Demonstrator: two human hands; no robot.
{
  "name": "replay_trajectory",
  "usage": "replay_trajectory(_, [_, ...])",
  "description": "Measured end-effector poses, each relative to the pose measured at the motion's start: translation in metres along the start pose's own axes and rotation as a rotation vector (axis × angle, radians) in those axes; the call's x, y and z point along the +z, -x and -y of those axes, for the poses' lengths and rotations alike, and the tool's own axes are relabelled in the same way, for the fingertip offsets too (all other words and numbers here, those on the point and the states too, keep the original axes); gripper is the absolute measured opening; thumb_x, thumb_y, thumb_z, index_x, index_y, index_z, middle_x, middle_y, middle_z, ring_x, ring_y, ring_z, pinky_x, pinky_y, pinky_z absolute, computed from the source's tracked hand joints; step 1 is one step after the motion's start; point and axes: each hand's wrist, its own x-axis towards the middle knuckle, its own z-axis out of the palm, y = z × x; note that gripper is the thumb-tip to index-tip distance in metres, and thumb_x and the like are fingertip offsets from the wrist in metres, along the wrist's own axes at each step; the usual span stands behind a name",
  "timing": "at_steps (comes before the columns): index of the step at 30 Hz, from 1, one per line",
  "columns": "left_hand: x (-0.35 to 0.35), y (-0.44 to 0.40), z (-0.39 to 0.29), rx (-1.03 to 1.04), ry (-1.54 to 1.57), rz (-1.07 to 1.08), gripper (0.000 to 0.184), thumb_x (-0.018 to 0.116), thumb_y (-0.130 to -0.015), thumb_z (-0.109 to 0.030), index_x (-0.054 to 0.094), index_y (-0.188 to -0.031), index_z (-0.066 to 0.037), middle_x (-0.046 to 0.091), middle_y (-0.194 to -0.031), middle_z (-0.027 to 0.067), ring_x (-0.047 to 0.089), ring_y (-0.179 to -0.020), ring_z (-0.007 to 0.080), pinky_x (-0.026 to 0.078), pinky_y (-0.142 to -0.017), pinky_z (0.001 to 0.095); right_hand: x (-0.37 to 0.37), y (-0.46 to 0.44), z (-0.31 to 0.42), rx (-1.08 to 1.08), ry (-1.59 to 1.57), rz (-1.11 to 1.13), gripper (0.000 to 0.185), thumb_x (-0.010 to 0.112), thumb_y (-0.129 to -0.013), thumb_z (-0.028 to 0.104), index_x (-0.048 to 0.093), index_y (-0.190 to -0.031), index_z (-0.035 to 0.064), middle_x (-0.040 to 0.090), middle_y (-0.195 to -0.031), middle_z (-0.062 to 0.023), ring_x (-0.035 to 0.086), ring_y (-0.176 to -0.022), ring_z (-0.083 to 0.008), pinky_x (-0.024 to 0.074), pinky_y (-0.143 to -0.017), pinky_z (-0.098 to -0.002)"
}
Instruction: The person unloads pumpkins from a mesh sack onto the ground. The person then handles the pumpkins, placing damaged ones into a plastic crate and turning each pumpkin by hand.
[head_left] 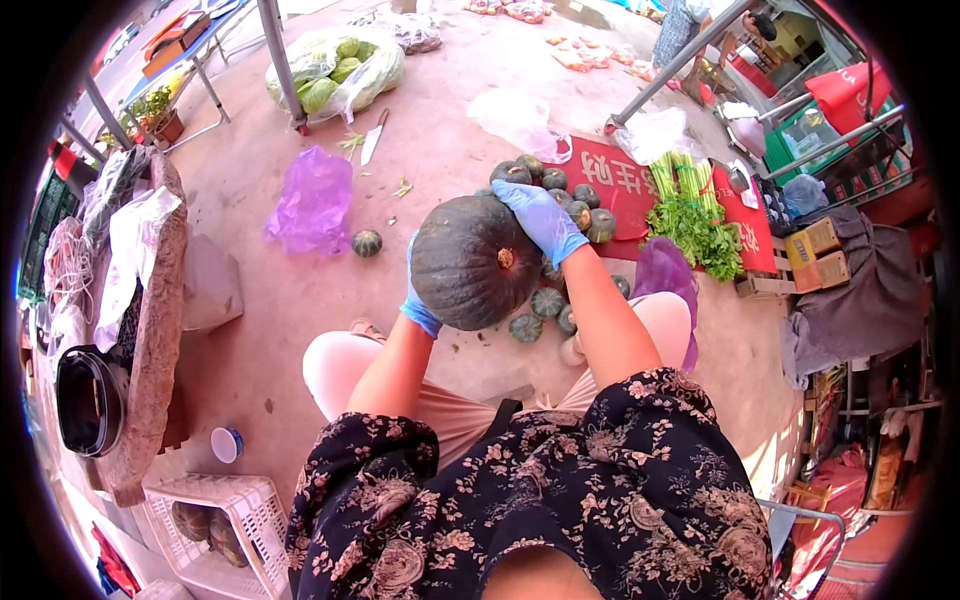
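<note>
A large dark green pumpkin (470,265) with a tan stem scar is held up between my two blue-gloved hands. My left hand (415,300) grips its left side, the fingers mostly hidden behind it. Against its upper right side lies my right hand (540,215), fingers wrapped over the edge. Below and beyond it, several small green pumpkins (601,225) are heaped on the ground, some partly hidden by the large one and my right arm. One small pumpkin (367,243) sits apart on the left, beside a purple plastic bag (312,203).
Celery bunches (690,215) lie on a red mat (610,165) at the right. A knife (374,138) rests on the ground near a bag of cabbages (340,75). A white crate (225,530) stands at lower left, and a stone-edged table (150,350) borders the left side.
</note>
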Motion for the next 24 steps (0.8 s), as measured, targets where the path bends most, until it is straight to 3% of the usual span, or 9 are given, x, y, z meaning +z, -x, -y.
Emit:
replay_trajectory(3, [0.003,0.010,-0.016,-0.065,0.121,-0.001,0.028,0.049,-0.085,-0.020,0.056,-0.108,-0.005,0.061,-0.105,0.0099,0.058,-0.096,0.0230,0.045,-0.088,0.0362,-0.004,-0.003,-0.040,0.100,-0.035,-0.191,0.040,0.047,-0.092,0.034,0.057,-0.112,0.0010,0.062,-0.101,-0.0089,0.059,-0.092,-0.0143,0.0451,-0.082,-0.0260])
replay_trajectory(6, [-0.001,0.014,-0.015,-0.118,0.380,0.025,0.045,0.042,-0.087,-0.037,0.050,-0.118,-0.004,0.055,-0.116,0.0120,0.053,-0.106,0.0259,0.042,-0.094,0.0399,-0.003,0.018,-0.063,0.185,-0.381,-0.318,0.045,0.047,-0.089,0.044,0.063,-0.103,0.0043,0.064,-0.099,-0.0074,0.061,-0.078,-0.0162,0.0476,-0.075,-0.0293])
replay_trajectory(7, [-0.002,0.014,-0.016,-0.166,0.461,0.003,0.050,0.042,-0.087,-0.040,0.048,-0.121,-0.004,0.053,-0.120,0.0126,0.051,-0.109,0.0265,0.040,-0.095,0.0405,0.002,0.039,-0.014,0.603,-0.632,-0.233,0.049,0.043,-0.088,0.052,0.061,-0.106,0.0109,0.063,-0.100,-0.0049,0.061,-0.082,-0.0188,0.0479,-0.078,-0.0354])
replay_trajectory(8, [0.000,0.013,-0.020,-0.212,0.543,-0.023,0.054,0.042,-0.087,-0.044,0.046,-0.124,-0.004,0.050,-0.124,0.0132,0.049,-0.113,0.0272,0.039,-0.097,0.0412,0.011,0.035,-0.032,0.747,-0.749,-0.193,0.051,0.042,-0.086,0.058,0.057,-0.110,0.0157,0.060,-0.108,-0.0052,0.058,-0.095,-0.0223,0.0460,-0.084,-0.0421])
replay_trajectory(10, [0.004,0.011,-0.030,-0.388,0.643,-0.136,0.054,0.045,-0.086,-0.042,0.044,-0.126,-0.004,0.046,-0.129,0.0127,0.045,-0.117,0.0266,0.036,-0.099,0.0402,0.029,0.040,-0.049,0.581,-1.148,0.012,0.054,0.042,-0.086,0.057,0.053,-0.117,0.0139,0.057,-0.115,-0.0091,0.052,-0.108,-0.0249,0.0423,-0.091,-0.0436])
replay_trajectory(13, [0.017,0.012,-0.034,-0.086,0.196,-0.181,0.053,0.050,-0.086,-0.033,0.040,-0.129,-0.004,0.041,-0.134,0.0123,0.040,-0.122,0.0249,0.032,-0.103,0.0381,0.035,0.028,-0.079,0.396,-1.505,0.149,0.054,0.038,-0.089,0.052,0.048,-0.123,0.0100,0.053,-0.122,-0.0112,0.049,-0.113,-0.0266,0.0391,-0.096,-0.0426])
replay_trajectory(17, [0.011,0.010,-0.032,0.065,0.039,0.004,0.051,0.050,-0.089,-0.023,0.033,-0.134,-0.004,0.039,-0.134,0.0109,0.039,-0.122,0.0231,0.029,-0.104,0.0352,0.040,0.026,-0.092,0.187,-1.458,0.168,0.053,0.028,-0.093,0.044,0.045,-0.124,0.0046,0.049,-0.126,-0.0109,0.049,-0.113,-0.0266,0.0370,-0.099,-0.0403])
replay_trajectory(20, [0.010,0.014,-0.015,-0.052,0.079,-0.043,0.050,0.047,-0.092,-0.029,0.034,-0.133,-0.003,0.039,-0.135,0.0095,0.040,-0.120,0.0221,0.030,-0.103,0.0345,0.046,0.032,-0.103,0.102,-1.401,0.058,0.050,0.032,-0.093,0.042,0.048,-0.121,0.0045,0.053,-0.122,-0.0109,0.050,-0.110,-0.0258,0.0383,-0.097,-0.0394])
replay_trajectory(24, [0.005,0.008,-0.008,-0.492,0.224,-0.112,0.057,0.044,-0.091,-0.044,0.035,-0.133,-0.006,0.039,-0.134,0.0076,0.040,-0.118,0.0191,0.034,-0.099,0.0328,0.027,0.026,-0.101,0.182,-1.556,0.009,0.043,0.042,-0.091,0.040,0.052,-0.117,0.0060,0.057,-0.114,-0.0091,0.053,-0.105,-0.0218,0.0409,-0.094,-0.0340])
